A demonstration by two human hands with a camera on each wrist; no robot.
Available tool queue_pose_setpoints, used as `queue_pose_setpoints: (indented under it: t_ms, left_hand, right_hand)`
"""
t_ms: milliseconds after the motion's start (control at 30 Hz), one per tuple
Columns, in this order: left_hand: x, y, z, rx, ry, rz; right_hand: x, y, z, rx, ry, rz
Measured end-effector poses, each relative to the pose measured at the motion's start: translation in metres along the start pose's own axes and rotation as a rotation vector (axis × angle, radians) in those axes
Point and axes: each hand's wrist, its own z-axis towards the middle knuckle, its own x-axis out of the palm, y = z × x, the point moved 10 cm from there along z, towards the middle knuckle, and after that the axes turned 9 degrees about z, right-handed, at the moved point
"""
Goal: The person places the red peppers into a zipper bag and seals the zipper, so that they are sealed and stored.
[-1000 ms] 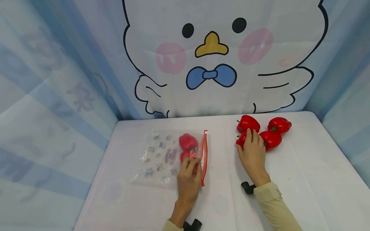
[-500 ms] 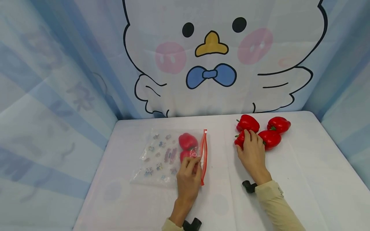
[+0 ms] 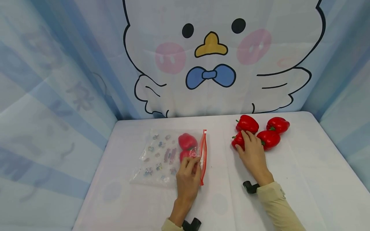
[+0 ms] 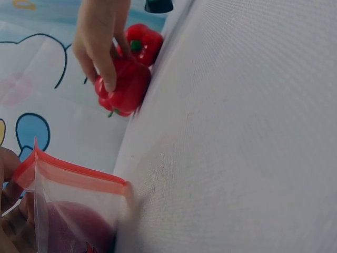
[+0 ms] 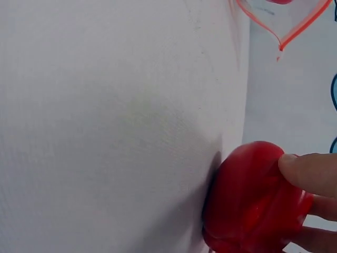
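Observation:
A clear printed zip bag lies flat on the table, its red zip edge facing right. Two red bell peppers show through the plastic. My left hand pinches the upper layer at the mouth, and the left wrist view shows the bag's mouth parted. At the right, my right hand grips a red bell pepper from above. In the right wrist view my thumb presses on that pepper, which sits low by the tabletop; its far side is hidden by my fingers.
Three more red bell peppers surround the right hand: one behind, one at the back right, one to its right. The white table ends at a cartoon-printed curtain, with blue curtains at both sides.
My right hand's fingers have shifted slightly left together with the pepper, which has moved a little apart from the pepper on its right. The left hand stays at the bag's mouth.

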Motion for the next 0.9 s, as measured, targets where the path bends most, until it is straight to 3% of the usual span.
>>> queue_pose_setpoints:
  t_ms: [267, 467, 900]
  left_hand:
    - [0.000, 0.000, 0.000, -0.014, 0.015, -0.011]
    - [-0.001, -0.001, -0.001, -0.010, 0.009, -0.002]
    - [0.000, -0.001, 0.000, -0.007, 0.007, -0.005]
  right_hand:
    - [-0.001, -0.004, 0.000, 0.028, 0.002, 0.099]
    - [0.004, -0.011, -0.003, 0.087, 0.044, 0.232]
    - [0.021, -0.030, -0.009, 0.379, 0.189, 0.457]
